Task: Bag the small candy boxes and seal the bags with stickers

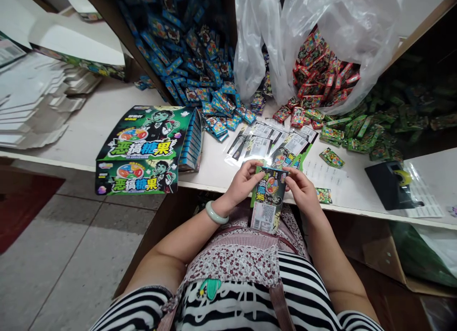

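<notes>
Between both hands I hold a printed candy packet [268,193], dark green and black with a coloured wheel, in front of my apron at the table's edge. My left hand [246,181], below a pale bangle [216,213], pinches its upper left edge. Fingers of my right hand [302,188] close on its upper right corner. Just beyond lie more flat printed packets [257,145], overlapping on the table. A small green candy box [324,195] rests to the right of my right hand.
A green display box [139,147] stands at left with blue boxes inside. Behind are piles of blue boxes [200,59], red boxes [321,78] in a plastic bag [346,26], and green boxes [367,131]. A black tape dispenser [387,185] sits right; stacked cardboard [32,102] lies far left.
</notes>
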Tool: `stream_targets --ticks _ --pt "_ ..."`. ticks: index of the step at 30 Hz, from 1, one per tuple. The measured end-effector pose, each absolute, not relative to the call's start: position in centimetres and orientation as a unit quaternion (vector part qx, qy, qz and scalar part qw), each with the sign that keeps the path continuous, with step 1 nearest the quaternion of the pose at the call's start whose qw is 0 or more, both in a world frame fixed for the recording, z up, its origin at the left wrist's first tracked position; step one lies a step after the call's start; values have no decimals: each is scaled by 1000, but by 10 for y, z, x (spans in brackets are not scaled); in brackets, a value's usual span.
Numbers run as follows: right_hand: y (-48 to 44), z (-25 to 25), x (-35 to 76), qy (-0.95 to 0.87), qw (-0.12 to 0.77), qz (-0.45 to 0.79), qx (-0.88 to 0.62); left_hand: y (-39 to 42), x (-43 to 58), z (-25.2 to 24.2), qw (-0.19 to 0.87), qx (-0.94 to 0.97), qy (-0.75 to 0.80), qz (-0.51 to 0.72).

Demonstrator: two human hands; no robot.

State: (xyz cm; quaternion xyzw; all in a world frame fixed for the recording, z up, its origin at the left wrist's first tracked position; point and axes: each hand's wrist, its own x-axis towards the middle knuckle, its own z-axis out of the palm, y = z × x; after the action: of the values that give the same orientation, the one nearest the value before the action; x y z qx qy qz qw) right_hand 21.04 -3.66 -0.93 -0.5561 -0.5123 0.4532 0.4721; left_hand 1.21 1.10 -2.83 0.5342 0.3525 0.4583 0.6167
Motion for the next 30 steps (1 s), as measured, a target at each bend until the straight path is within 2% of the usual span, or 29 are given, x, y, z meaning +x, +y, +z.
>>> stream_targets --ticks 4,11,19,25,30 --pt "-36 -7 211 -521 470 450 -552 9 10 -26 619 534 353 455" --pt "-29 -5 214 -529 494 419 -548 14 11 -19 522 584 392 482" --pt "-27 -5 203 -484 585 407 -509 15 16 -18 549 543 369 517" --pt "-28 10 220 -571 495 418 -504 19 14 -14 568 548 362 495" --pt "-29 24 221 -616 468 391 -498 22 12 -3 544 615 288 492"
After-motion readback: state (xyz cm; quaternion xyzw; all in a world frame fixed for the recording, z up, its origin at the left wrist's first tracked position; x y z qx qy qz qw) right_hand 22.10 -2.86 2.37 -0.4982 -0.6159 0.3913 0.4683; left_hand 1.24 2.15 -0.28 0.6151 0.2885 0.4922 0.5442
